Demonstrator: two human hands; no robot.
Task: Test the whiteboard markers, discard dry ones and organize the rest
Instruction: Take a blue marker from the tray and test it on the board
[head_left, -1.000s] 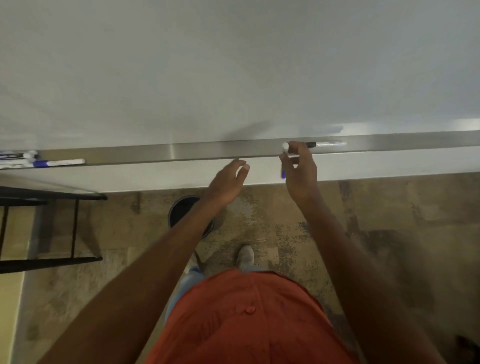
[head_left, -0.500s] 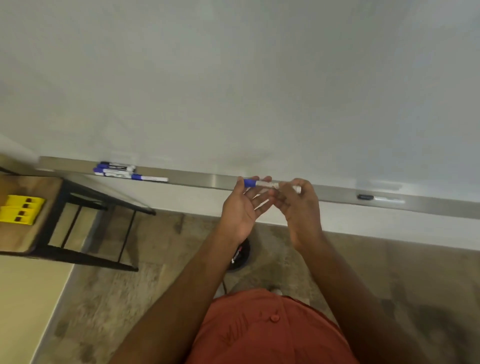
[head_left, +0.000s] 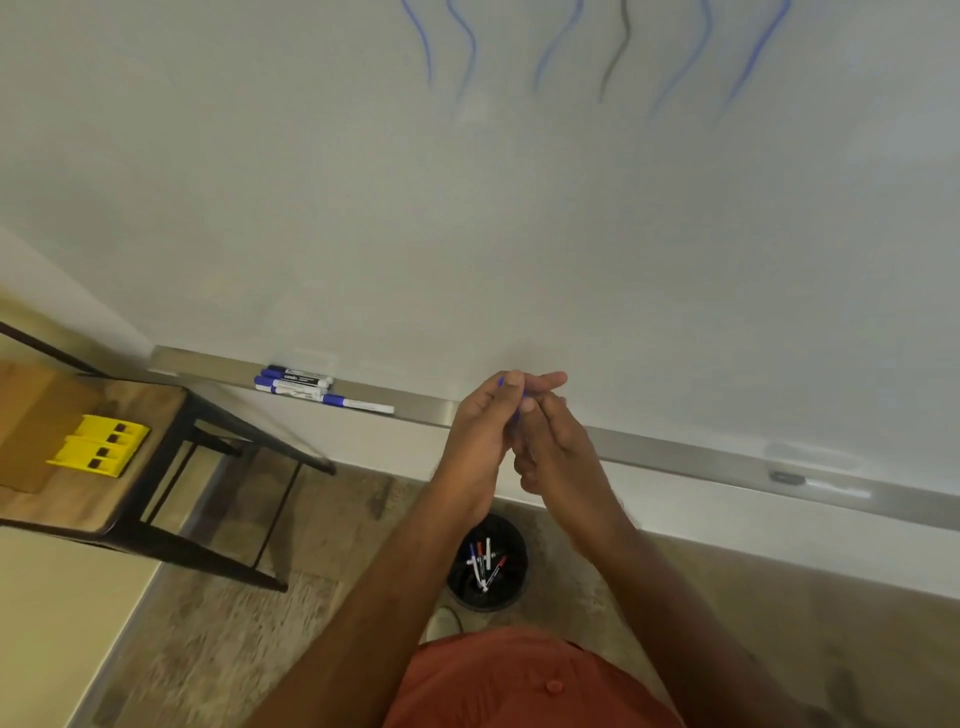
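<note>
Below whiteboard, both hands clasp a blue marker between them.

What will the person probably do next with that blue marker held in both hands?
Probably pull the cap off and draw a test stroke. Both hands, left and right, clasp the marker below the squiggles on the board, so it looks not yet tested.

Counted on the tray: four markers in a cluster at left, one marker alone at right. Bin: roughly four markers. Board: six test strokes; two yellow blocks.
</note>
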